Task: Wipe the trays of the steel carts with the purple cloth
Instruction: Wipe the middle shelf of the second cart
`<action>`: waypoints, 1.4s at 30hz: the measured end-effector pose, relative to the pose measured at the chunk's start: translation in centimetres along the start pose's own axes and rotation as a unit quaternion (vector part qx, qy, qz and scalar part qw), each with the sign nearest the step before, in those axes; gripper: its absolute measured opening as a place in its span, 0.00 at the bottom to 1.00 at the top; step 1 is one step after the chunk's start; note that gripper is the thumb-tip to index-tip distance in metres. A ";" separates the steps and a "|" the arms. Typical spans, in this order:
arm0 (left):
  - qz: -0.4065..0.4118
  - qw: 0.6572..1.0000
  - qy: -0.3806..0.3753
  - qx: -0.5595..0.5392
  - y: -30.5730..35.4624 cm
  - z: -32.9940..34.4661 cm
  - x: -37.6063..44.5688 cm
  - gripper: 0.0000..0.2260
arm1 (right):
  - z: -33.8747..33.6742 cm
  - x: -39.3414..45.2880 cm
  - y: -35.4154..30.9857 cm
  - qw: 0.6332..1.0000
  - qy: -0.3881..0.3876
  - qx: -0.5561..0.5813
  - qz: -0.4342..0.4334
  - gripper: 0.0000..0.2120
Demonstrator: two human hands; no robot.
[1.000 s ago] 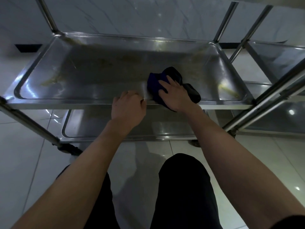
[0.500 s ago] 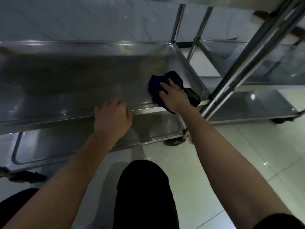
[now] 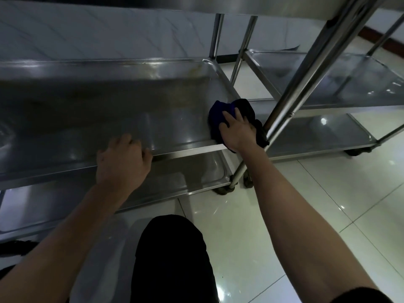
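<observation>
Purple cloth [image 3: 220, 114] bunched under right hand's [image 3: 237, 132] flat spread fingers [image 3: 228, 116], tray [image 3: 179, 127] corner.

Cloth [image 3: 220, 119] on tray [image 3: 109, 110], 3 o'clock corner, under right hand [image 3: 237, 132]. Left hand [image 3: 122, 162] on rim, 6 o'clock. Second cart [image 3: 328, 88] at 2 o'clock.

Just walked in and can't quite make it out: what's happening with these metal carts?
A person is wiping a shiny steel cart tray. The right hand presses a bunched purple cloth flat-fingered into the tray's near right corner, while the left hand grips the tray's front rim to steady it. Brownish smears show along the far wall. A second steel cart stands to the right.
</observation>
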State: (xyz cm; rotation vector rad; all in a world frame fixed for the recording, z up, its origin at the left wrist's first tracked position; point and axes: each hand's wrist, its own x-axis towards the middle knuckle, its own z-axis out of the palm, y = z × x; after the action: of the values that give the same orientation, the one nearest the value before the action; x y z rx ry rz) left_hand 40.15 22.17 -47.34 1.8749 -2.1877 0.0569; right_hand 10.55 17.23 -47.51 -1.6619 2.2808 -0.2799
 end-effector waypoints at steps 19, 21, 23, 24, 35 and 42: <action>-0.022 0.998 0.063 -0.010 -10.1 0.8 -1.5 0.12 | 2.0 -2.0 -6.2 0.999 -0.040 -0.023 -0.019 0.26; -0.014 0.997 0.073 -0.007 -10.3 0.7 -1.6 0.15 | 3.4 -2.0 -9.7 0.997 -0.056 -0.027 -0.050 0.25; -0.007 0.998 0.065 -0.013 -10.4 0.7 -2.0 0.17 | 4.9 -2.0 -13.1 0.993 -0.069 -0.035 -0.087 0.25; -0.004 0.998 0.057 -0.015 -10.5 0.7 -2.3 0.17 | 5.6 -2.0 -14.8 0.991 -0.079 -0.036 -0.104 0.25; 0.001 1.000 0.011 -0.021 -10.6 0.3 -4.1 0.17 | 10.2 -3.1 -26.1 0.956 -0.147 -0.033 -0.250 0.24; 0.004 1.000 -0.003 -0.028 -10.6 -0.1 -5.0 0.18 | 10.0 -3.5 -25.3 0.951 -0.145 -0.008 -0.272 0.25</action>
State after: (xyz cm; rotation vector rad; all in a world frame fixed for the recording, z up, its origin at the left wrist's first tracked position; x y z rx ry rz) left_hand 51.14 25.26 -49.80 1.8377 -2.1784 -0.0082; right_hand 37.62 12.89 -48.07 -2.1537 1.5897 -0.1224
